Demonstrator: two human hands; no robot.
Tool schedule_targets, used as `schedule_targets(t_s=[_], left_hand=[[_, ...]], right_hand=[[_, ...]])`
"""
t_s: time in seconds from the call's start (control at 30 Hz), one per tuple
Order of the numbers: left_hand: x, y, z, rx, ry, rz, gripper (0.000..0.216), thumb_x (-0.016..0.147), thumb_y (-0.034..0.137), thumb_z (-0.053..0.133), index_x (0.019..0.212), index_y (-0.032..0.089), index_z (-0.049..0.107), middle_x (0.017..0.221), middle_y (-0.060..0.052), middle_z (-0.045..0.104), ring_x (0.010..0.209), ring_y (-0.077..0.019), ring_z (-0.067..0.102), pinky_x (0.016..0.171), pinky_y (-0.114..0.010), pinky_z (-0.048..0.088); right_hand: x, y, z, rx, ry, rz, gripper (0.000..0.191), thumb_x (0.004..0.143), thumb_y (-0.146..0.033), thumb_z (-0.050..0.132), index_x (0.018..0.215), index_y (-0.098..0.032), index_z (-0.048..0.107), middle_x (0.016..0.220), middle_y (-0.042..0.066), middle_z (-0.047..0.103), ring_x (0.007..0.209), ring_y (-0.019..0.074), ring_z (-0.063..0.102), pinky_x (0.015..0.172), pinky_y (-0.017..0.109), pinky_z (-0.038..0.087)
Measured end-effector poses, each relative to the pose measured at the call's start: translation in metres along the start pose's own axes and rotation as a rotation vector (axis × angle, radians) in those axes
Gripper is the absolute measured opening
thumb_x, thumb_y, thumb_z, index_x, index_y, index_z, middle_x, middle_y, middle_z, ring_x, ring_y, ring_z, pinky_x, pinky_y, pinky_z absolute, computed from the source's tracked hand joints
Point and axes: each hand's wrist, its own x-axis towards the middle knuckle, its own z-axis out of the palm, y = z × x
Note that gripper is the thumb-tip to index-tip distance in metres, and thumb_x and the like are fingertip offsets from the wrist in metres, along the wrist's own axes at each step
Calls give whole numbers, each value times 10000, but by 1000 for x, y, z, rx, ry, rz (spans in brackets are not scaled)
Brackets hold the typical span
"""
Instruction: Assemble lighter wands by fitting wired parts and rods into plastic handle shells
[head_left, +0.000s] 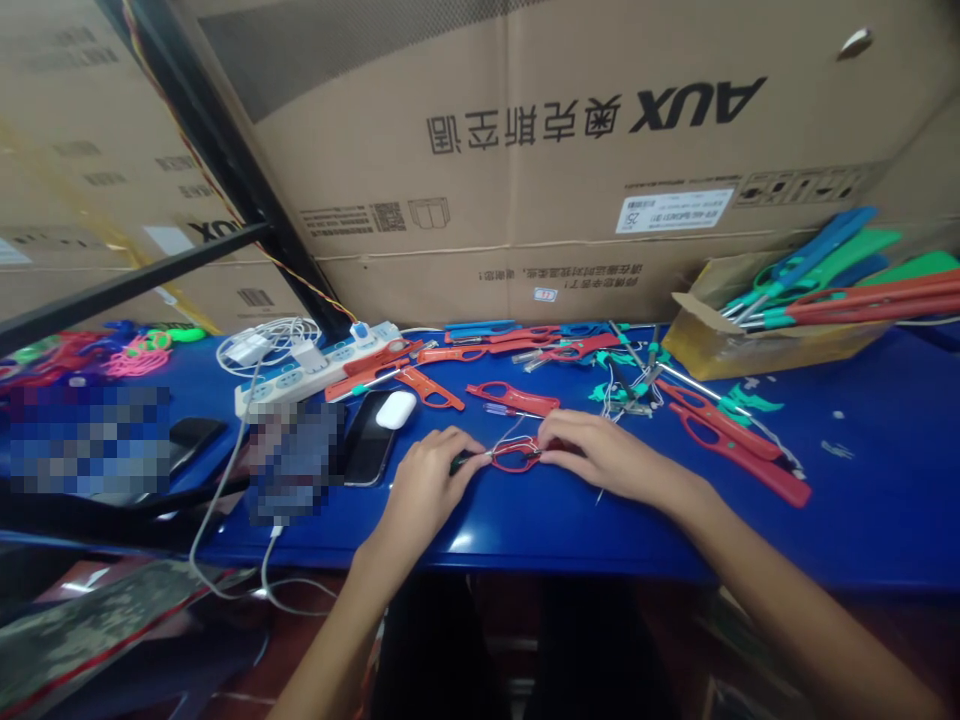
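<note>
lying left-to-right at the near middle of the glossy blue tabletop [525, 525], small red plastic loop-shaped piece [516, 456] pinched at its left end by left hand [431, 472], right end by right hand [600, 455], both equally close.

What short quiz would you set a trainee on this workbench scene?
1. True or false: the left hand and the right hand both touch the red handle.
2. What colour is the table?
3. The open box holds: A long tools, B cables, C phones.
Key: 1 true; 2 blue; 3 A.
</note>
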Motion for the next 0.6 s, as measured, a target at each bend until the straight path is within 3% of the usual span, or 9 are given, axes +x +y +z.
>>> schedule_targets(t_s=[0.13,0.27,0.6], left_hand=[[-6,-5,4,38,67,53,142,983,331,584,956,227,677,1004,-25,699,929,-215,630,826,-351,457],[-11,-3,6,92,108,80,134,993,314,567,1011,214,655,1025,-31,687,935,-211,614,814,-350,440],[-13,-7,7,9,103,55,157,1005,303,553,1036,244,695,1059,-14,695,974,-192,617,871,-351,435]], right_hand=[[-1,-1,-1,-3,-3,5,139,1005,-305,538,996,-214,643,1086,42,615,958,166,613,862,317,482],[0,-2,-2,-33,-13,29,129,996,-297,555,989,-209,650,1009,32,648,955,174,616,848,314,477],[1,-3,-1,-80,-29,41,154,1001,-316,543,975,-211,652,992,38,679,943,188,611,825,322,466]])
